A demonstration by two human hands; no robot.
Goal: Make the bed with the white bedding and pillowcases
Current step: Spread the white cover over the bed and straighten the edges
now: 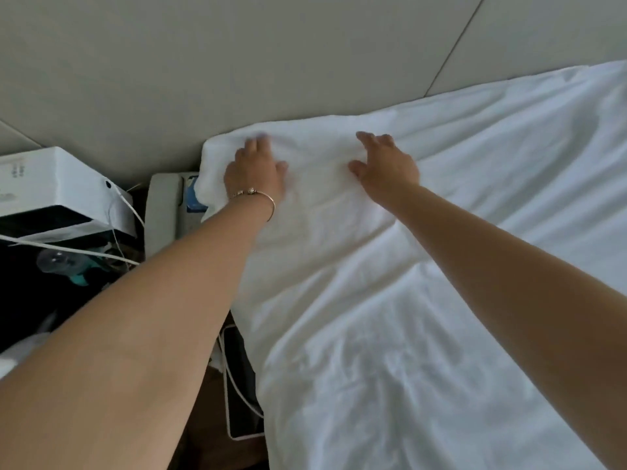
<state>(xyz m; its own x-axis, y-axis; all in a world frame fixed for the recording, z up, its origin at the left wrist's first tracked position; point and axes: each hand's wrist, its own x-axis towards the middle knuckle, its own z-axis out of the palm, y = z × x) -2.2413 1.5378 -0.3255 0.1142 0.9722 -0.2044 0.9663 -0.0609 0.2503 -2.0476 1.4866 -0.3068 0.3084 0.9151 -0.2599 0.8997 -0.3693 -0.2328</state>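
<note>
Two hands are at work at the head corner of the bed, both laid on the white bedding [424, 266] where it meets the padded headboard [237, 62]. The left hand [255, 171], with a thin bracelet [258, 198] at the wrist, lies on the corner of the cloth with its fingers stretched forward and blurred; its grip looks spread and flat, pressing, not pinching. The right hand [385, 167] rests a little further along the same edge, fingers spread and thumb out, palm down on the cloth.

The step in hand seems to be smoothing and settling the top edge of the bedding up against the headboard. The cloth covers the mattress from that corner down the side and across to the right, but it is creased throughout, with loose folds near the lower middle. No pillows or pillowcases are in view, so that part appears not yet done.

The next move likely calls for pushing the corner down into the narrow gap beside the headboard, then sweeping the wrinkles outward.

Close by on the left stands a bedside surface crowded with things: a white box [57, 184], a telephone [166, 212] touching the overhanging corner of cloth, white cables [68, 249] and a plastic bottle [57, 259]. A tablet [241, 385] with a cable lies just beside the hanging edge. These could snag the cloth or be knocked during tucking.
</note>
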